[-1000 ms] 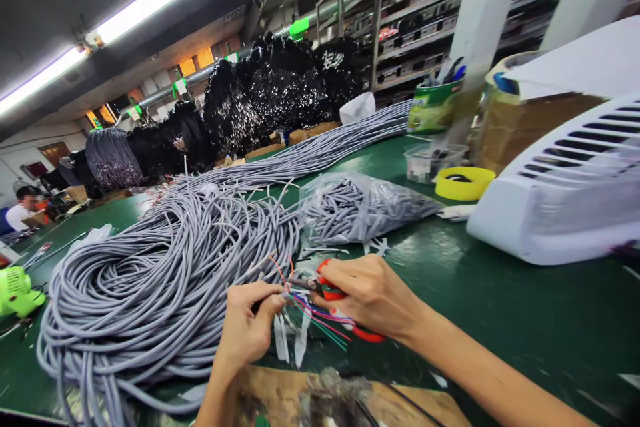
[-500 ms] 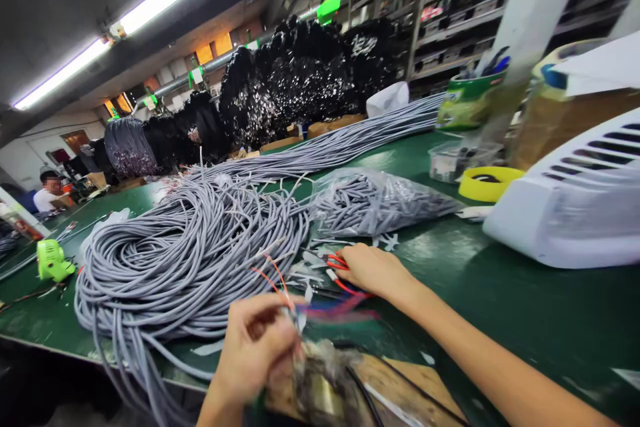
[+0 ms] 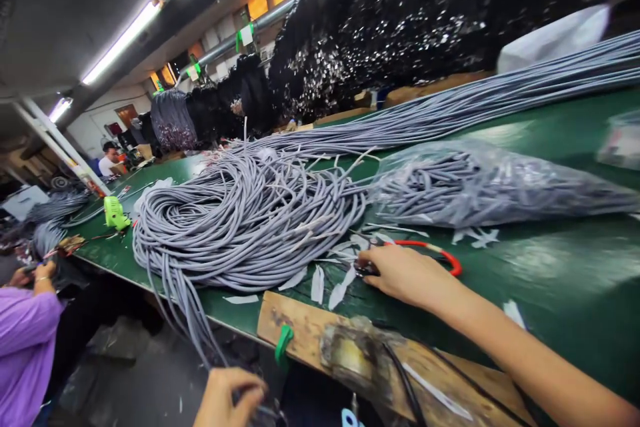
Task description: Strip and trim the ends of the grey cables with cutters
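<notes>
My right hand [image 3: 405, 277] reaches over the green bench with its fingers closed around a tool with a red handle [image 3: 445, 255]. The handle curves out behind the hand, and the tool's head is mostly hidden by the fingers. Scraps of pale sheathing [image 3: 340, 288] lie just in front of that hand. My left hand [image 3: 227, 397] is low at the bottom edge, below the bench edge, its thumb and fingers curled together. Something greyish and blurred shows by its fingertips. Up and left of both hands lies a big coil of grey cable [image 3: 235, 227], some strands hanging over the edge.
A clear bag of short grey cable pieces [image 3: 450, 187] lies behind my right hand. A wooden board [image 3: 295, 320] with a worn metal fixture [image 3: 353, 353] juts over the near edge. A small green fan [image 3: 115, 212] stands left. A co-worker in a purple sleeve [image 3: 30, 327] sits at lower left.
The view has swung right to left and closer. My left hand has dropped below the bench edge, and the orange wires by it are out of sight. My right hand stays at the red-handled tool.
</notes>
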`<state>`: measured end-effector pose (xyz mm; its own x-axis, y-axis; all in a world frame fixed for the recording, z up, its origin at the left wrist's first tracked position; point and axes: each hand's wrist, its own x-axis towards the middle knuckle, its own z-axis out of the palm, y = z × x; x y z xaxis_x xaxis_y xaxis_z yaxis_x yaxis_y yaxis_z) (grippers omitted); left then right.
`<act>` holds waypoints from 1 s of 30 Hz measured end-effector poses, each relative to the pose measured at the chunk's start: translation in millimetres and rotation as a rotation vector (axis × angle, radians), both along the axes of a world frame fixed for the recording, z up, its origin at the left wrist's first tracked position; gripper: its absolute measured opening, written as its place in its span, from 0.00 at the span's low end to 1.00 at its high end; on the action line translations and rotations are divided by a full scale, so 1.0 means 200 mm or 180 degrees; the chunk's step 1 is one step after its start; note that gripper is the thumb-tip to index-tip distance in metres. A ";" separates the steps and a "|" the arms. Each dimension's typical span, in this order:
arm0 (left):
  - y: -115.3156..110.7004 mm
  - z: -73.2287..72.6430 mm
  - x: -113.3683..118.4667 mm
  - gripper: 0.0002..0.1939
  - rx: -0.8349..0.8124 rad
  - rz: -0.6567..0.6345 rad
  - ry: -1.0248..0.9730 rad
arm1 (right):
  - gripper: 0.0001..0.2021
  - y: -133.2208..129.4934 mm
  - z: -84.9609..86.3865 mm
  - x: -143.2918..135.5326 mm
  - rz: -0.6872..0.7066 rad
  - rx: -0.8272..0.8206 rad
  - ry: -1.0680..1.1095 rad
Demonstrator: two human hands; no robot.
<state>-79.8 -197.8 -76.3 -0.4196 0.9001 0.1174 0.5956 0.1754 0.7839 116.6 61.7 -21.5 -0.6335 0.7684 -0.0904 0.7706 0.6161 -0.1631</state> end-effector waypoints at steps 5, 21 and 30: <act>0.30 0.22 -0.18 0.10 0.0994 0.0203 0.1897 | 0.11 -0.02 0.05 0.01 -0.0064 0.0136 -0.0213; 0.69 0.40 -0.51 0.13 0.2274 0.0663 0.3733 | 0.12 -0.02 0.12 0.07 -0.0313 0.0184 -0.0198; 0.74 0.57 -0.50 0.15 0.2459 0.2108 0.3061 | 0.10 -0.07 0.14 0.07 -0.0094 0.0041 -0.0029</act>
